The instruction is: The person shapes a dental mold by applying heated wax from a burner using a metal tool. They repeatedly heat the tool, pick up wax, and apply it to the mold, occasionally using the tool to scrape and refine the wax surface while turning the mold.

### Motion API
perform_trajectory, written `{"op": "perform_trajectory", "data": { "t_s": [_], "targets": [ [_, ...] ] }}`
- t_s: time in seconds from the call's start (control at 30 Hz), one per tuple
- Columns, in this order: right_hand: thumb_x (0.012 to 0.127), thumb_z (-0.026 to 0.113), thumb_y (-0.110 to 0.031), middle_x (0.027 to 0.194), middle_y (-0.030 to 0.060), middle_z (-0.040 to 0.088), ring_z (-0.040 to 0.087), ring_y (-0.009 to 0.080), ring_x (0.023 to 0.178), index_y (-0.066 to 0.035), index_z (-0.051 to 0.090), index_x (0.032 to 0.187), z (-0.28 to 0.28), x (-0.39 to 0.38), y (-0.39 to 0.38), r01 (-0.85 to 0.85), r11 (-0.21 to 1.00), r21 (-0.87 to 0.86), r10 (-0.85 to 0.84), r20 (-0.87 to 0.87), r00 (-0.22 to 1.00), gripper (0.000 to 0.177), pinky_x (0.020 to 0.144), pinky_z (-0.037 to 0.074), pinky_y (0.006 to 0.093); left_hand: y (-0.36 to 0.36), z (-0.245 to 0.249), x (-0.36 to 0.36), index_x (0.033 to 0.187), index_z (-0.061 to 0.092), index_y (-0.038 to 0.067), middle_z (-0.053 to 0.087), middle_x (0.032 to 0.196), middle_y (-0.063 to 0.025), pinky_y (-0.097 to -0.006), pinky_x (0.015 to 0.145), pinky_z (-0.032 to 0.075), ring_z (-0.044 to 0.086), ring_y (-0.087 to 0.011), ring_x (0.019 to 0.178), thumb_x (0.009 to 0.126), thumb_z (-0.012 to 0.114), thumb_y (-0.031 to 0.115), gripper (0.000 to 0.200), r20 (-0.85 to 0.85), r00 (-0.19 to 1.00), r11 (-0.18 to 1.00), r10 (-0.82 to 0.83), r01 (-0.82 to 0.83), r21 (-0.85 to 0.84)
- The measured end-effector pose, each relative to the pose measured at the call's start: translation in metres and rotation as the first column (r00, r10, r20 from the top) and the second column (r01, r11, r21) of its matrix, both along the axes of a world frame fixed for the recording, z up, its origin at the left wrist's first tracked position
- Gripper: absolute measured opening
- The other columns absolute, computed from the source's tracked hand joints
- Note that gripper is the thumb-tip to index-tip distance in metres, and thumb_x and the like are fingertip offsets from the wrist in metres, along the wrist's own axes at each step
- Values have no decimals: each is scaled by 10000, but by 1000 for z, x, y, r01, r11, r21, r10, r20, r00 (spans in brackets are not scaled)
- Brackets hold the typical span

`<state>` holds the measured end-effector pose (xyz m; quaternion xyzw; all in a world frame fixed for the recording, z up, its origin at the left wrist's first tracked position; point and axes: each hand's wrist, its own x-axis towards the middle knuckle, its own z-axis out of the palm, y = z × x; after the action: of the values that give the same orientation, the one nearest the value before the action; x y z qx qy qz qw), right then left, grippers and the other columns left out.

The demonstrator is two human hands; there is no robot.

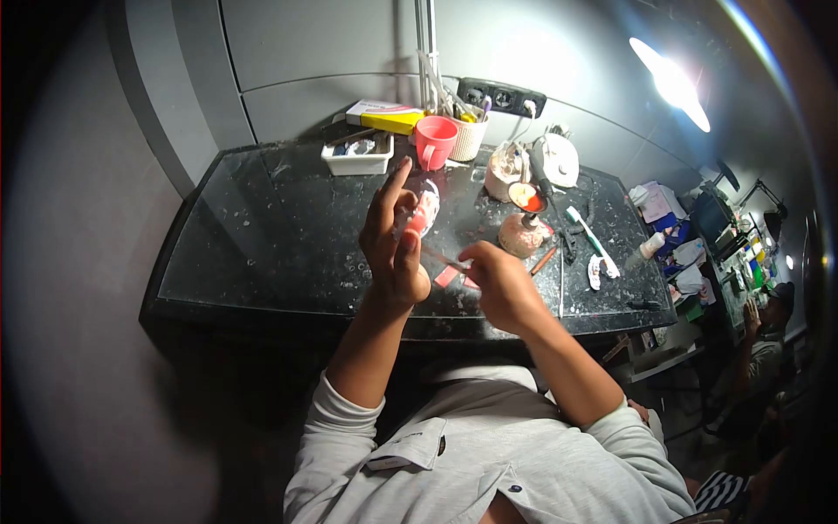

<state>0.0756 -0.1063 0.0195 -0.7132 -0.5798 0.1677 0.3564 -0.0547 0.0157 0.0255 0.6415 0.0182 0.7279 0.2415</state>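
Observation:
My left hand point(390, 249), raised over the table, is wrapped round a white dental cast point(432, 194) with pink wax on it. Its palm side and thumb face me, and the fingers partly hide the cast. In my right hand point(504, 286) is a thin wax knife point(445, 258), its blade pointing left toward the cast, close to my left thumb. Below the knife, pink wax strips point(448, 276) lie on the black table point(262, 262). Just beyond my right hand stands a burner point(521, 236) with a crusted, pinkish base.
A red mug point(435, 140), white tray point(358, 163) and yellow-and-white box point(384, 116) stand at the back. Right of the burner lie a toothbrush point(594, 236) and a small cast piece point(595, 272). Another person point(768, 332) is at far right, near a cluttered bench.

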Motion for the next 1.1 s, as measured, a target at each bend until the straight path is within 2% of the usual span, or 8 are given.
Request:
{"op": "perform_trajectory", "data": {
  "t_s": [0.1, 0.3, 0.4, 0.5, 0.77, 0.97, 1.03, 1.1],
  "targets": [
    [965, 576, 33, 946, 28, 659, 591, 111, 950, 32, 632, 1047, -1, 40, -44, -102, 995, -18, 91, -313, 945, 99, 840, 480, 257, 2, -2, 2, 1121, 602, -164, 588, 1302, -264, -344, 805, 483, 584, -214, 900, 1016, 379, 383, 600, -11, 1000, 1000, 11, -11, -14],
    [963, 661, -66, 900, 35, 595, 598, 84, 761, 12, 576, 1011, 53, 60, -101, -105, 938, 331, 315, -682, 659, 125, 683, 508, 233, -7, -2, 13, 1336, 540, -80, 613, 1105, -161, -305, 803, 476, 578, -194, 904, 929, 525, 281, 544, -203, 959, 969, -199, 161, -187],
    [877, 706, 80, 909, 55, 617, 668, 129, 824, 29, 589, 990, 51, 54, -105, -42, 879, 475, 341, -564, 752, 171, 739, 557, 244, -33, -3, 17, 1372, 506, -74, 554, 972, -108, -275, 737, 469, 565, -157, 853, 893, 638, 215, 576, -393, 839, 895, -375, 217, -389],
    [805, 768, 93, 920, 113, 689, 705, 178, 861, 47, 673, 969, 38, 43, -100, 67, 744, 665, 245, -364, 898, 195, 758, 572, 274, -55, -10, 16, 1384, 493, -72, 540, 966, -109, -277, 716, 471, 564, -152, 827, 889, 666, 231, 606, -562, 739, 909, -371, 165, -382],
    [785, 791, 27, 945, 171, 733, 737, 266, 816, 25, 703, 1009, 31, 51, -94, -202, 679, 706, 203, 84, 976, 240, 706, 594, 314, -95, -9, 19, 1348, 494, -81, 532, 1008, -129, -297, 738, 501, 586, -168, 868, 884, 687, 186, 569, -555, 708, 879, -438, 209, -428],
    [801, 776, 29, 984, 177, 733, 743, 272, 854, 33, 695, 1008, 23, 48, -100, -192, 680, 708, 227, 46, 973, 222, 723, 604, 328, -108, -3, 18, 1367, 441, -107, 506, 1097, -149, -269, 762, 524, 622, -164, 924, 890, 666, 101, 567, -467, 684, 786, -560, 261, -560],
    [810, 768, 26, 994, 185, 732, 745, 280, 870, 42, 691, 1001, 22, 49, -102, -221, 677, 702, 240, 73, 968, 207, 731, 609, 332, -111, 1, 17, 1414, 363, -119, 599, 1213, -225, -308, 963, 482, 620, -215, 1096, 928, 561, 82, 562, -467, 636, 744, -614, 269, -612],
    [811, 768, 23, 995, 190, 731, 745, 283, 873, 45, 690, 999, 21, 49, -104, -222, 675, 704, 236, 79, 969, 204, 732, 611, 334, -112, 2, 16, 1415, 355, -117, 613, 1192, -232, -304, 956, 483, 623, -211, 1085, 928, 557, 76, 562, -476, 638, 753, -605, 265, -602]
  ]
}}
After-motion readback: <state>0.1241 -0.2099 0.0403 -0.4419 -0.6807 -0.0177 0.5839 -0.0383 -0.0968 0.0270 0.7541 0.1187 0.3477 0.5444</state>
